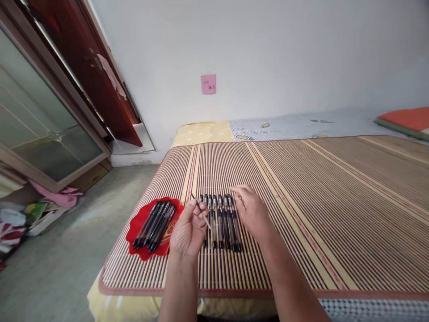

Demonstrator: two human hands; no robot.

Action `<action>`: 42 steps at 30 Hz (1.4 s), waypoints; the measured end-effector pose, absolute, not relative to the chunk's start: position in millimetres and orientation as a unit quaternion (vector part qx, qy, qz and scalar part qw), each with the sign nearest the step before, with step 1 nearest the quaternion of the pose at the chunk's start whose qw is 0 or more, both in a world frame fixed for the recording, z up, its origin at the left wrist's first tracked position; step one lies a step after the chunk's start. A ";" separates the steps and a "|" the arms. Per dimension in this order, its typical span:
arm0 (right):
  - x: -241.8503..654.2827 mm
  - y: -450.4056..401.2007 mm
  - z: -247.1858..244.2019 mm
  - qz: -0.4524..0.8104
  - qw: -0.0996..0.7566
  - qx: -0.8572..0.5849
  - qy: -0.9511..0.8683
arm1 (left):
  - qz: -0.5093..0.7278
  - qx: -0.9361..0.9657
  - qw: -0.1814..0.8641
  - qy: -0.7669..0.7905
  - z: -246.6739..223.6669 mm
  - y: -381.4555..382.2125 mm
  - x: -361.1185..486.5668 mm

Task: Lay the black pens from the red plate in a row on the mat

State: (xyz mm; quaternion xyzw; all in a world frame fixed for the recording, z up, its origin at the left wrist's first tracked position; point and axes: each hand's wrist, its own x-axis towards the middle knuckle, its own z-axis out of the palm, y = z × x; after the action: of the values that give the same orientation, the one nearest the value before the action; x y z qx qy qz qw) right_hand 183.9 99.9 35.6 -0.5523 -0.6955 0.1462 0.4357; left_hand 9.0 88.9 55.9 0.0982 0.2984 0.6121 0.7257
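My left hand (189,228) is closed, palm up, around a pen refill (202,213) that slants between thumb and fingers, dark at its upper end and pale at its lower end. To its right, several black pen caps (215,201) stand in a row on the mat, with several clear pen barrels with dark ends (220,229) lined up below them. My right hand (251,209) is at the right end of the cap row, fingers loosely bent and apart, with nothing visible in them. Left of my left hand, several black pens (154,225) lie on a red scalloped plate (133,230).
A striped bamboo mat (284,179) covers the bed. The bed's left edge drops to a grey floor (87,228). An orange and green folded item (405,120) lies far right. Behind stands a white wall with a pink note (208,84); a glass-panelled door (43,116) is at left.
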 end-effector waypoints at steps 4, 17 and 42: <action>204.6 118.0 7.1 0.156 0.269 -0.689 -0.655 | 0.581 0.149 0.743 0.295 51.6 87.6 13.1; 208.1 122.3 -6.7 0.158 0.249 -0.705 -0.645 | 0.550 0.294 0.724 0.296 46.9 81.8 17.8; 189.3 94.5 52.0 0.614 0.601 -0.271 -0.433 | 0.475 0.397 0.708 0.340 45.2 75.6 28.6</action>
State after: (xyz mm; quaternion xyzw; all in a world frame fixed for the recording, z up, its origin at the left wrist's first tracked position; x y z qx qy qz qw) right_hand 189.3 94.5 52.0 -0.2714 -0.4327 0.6144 0.6013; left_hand 28.6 75.6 45.2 0.3971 0.3399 0.4752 0.7078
